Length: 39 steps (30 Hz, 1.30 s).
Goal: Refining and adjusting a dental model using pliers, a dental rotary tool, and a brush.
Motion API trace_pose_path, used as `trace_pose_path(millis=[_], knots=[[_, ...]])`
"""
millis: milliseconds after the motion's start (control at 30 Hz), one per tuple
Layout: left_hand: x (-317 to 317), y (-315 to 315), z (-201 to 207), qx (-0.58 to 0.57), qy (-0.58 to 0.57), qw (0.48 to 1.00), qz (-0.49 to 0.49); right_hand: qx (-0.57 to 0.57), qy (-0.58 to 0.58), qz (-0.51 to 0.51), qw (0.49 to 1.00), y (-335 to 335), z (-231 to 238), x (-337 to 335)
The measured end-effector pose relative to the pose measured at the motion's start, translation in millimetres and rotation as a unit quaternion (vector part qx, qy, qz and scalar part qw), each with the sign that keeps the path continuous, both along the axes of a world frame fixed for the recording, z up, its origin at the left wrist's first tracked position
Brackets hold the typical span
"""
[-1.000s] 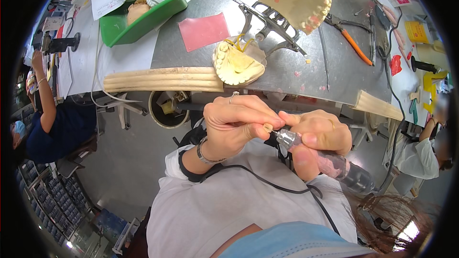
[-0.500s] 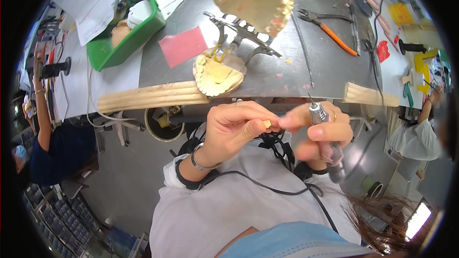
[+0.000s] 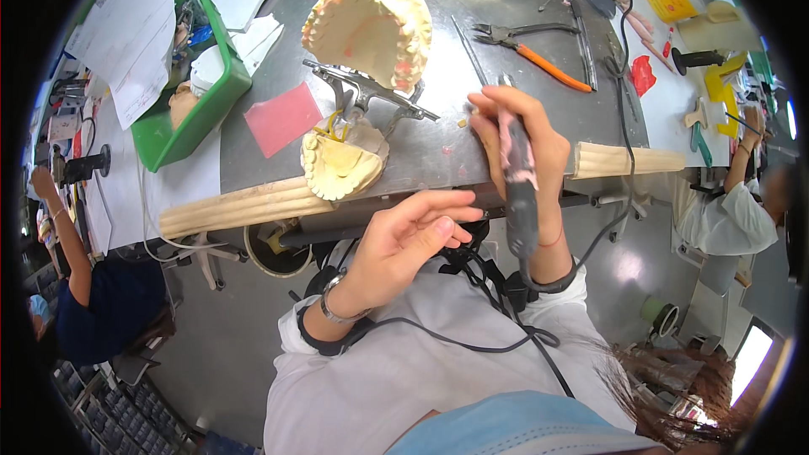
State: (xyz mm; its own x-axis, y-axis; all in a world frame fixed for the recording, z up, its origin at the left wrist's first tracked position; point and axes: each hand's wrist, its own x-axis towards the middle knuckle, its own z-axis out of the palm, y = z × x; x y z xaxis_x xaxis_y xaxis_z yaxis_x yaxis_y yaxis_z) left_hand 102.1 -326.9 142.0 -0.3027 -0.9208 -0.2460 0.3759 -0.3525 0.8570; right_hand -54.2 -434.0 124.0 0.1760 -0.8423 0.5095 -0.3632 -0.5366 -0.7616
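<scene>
My right hand (image 3: 543, 139) is over the bench's front edge, closed around a dark rotary handpiece (image 3: 521, 211) with pink material smeared on its grip. The tip of the tool is partly hidden behind my fingers; whether a small pale piece is pinched at the fingertips I cannot make out. My left hand (image 3: 396, 240) hovers just off the bench edge, fingers stretched and apart, holding nothing. Ahead of it a yellowish lower dental cast (image 3: 341, 164) sits on a metal articulator (image 3: 371, 88), its upper cast (image 3: 362, 25) tipped back. A small yellow bit (image 3: 462, 123) lies nearby.
Pliers with an orange handle (image 3: 552, 67) lie at right. Pink wax sheet (image 3: 284, 118) lies left of the casts, beside a green bin (image 3: 198, 122). Wooden strips (image 3: 240, 206) line the bench edge. The handpiece's cord (image 3: 602, 240) loops at right. Other people work on both sides.
My right hand has moved up and forward over the bench with the handpiece. My left hand has parted from it and let go of the small yellow piece. The view has shifted.
</scene>
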Motion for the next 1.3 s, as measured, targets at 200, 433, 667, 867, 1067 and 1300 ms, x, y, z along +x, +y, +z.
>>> trace_pose_path(millis=[200,433,667,867,1067,1300], knots=[[1,4,-1,-0.031,-0.028,0.998,0.039,0.009,0.024,0.005,1.0,0,3,0],[5,4,-3,-0.039,-0.013,0.999,0.036,-0.06,0.095,0.038,0.993,-2,1,-2],[8,5,-4,-0.034,-0.021,0.997,0.061,0.007,-0.03,0.074,0.997,14,4,-6],[1,-1,-5,-0.047,0.14,0.987,0.066,-0.016,-0.189,0.245,0.951,39,13,-7],[5,3,-4,-0.071,0.167,0.98,0.086,-0.046,-0.114,0.275,0.954,39,19,-5],[8,7,-2,-0.043,0.19,0.975,0.107,-0.114,-0.103,0.294,0.943,37,20,1]])
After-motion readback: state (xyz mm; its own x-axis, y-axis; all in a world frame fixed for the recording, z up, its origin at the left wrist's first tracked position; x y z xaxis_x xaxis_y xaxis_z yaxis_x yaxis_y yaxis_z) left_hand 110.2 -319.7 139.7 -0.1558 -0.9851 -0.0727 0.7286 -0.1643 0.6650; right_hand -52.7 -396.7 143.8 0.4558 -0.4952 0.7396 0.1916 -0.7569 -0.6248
